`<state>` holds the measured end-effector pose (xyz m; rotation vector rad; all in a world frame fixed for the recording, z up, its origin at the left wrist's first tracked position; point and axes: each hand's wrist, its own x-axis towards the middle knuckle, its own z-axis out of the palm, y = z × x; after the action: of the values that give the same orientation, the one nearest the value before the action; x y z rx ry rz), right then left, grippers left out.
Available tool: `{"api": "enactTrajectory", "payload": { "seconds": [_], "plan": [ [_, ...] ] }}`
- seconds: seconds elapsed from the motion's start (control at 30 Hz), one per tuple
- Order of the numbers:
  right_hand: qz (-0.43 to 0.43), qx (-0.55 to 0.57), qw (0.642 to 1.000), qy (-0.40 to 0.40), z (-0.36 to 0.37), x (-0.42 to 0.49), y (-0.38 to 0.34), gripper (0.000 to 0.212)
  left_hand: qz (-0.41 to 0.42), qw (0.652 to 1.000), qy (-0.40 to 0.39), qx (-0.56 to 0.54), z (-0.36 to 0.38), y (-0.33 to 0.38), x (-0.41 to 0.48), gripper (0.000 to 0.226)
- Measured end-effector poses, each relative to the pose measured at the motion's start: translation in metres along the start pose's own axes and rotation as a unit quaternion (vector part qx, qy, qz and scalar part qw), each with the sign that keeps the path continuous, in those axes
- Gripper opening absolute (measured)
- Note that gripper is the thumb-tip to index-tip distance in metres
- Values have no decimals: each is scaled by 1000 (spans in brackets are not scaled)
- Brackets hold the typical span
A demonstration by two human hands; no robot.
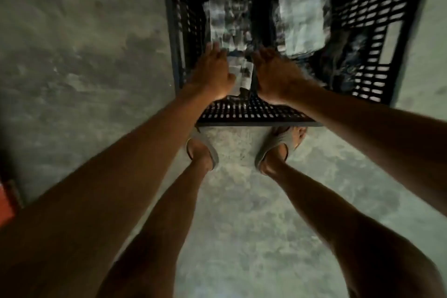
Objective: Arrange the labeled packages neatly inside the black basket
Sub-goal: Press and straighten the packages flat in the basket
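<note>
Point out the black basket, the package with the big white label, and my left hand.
black basket (pixel 254 117), head view, near wall
white-labelled package (pixel 301 22), head view, middle of its label
left hand (pixel 212 72), head view, back of the hand

Legible text: none. Labels on packages (pixel 301 20) inside black basket (pixel 377 38): blurred, unreadable.

Black basket (pixel 377 38) with slotted lattice walls. Package at 12 o'clock (pixel 227 24): clear wrap, blurred black-and-white print. Package at 1 o'clock (pixel 302 24): plain white. Grey sandals (pixel 273 145). Mottled grey-green floor (pixel 84 55). Orange-red object at 9 o'clock (pixel 6 203).
</note>
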<state>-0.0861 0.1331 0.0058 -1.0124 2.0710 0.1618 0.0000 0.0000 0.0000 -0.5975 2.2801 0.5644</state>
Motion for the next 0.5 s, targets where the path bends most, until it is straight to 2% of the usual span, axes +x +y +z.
{"api": "enactTrajectory", "payload": {
  "seconds": [0.13, 0.27, 0.37, 0.5],
  "plan": [
    [-28, -36, 998, 42, 46, 95, 17, 93, 1, 996, 26, 87, 42, -33, 88, 90],
    [-62, -79, 989, 110, 70, 154, 26, 92, -1, 978, 27, 206, 66, -51, 128, 106],
    [-84, -102, 982, 138, 85, 165, 30, 94, -8, 955, 58, 289, 74, -49, 132, 90],
    [-113, -124, 974, 154, 89, 166, 42, 81, -12, 951, 51, 303, 67, -39, 138, 66]
  ]
}}
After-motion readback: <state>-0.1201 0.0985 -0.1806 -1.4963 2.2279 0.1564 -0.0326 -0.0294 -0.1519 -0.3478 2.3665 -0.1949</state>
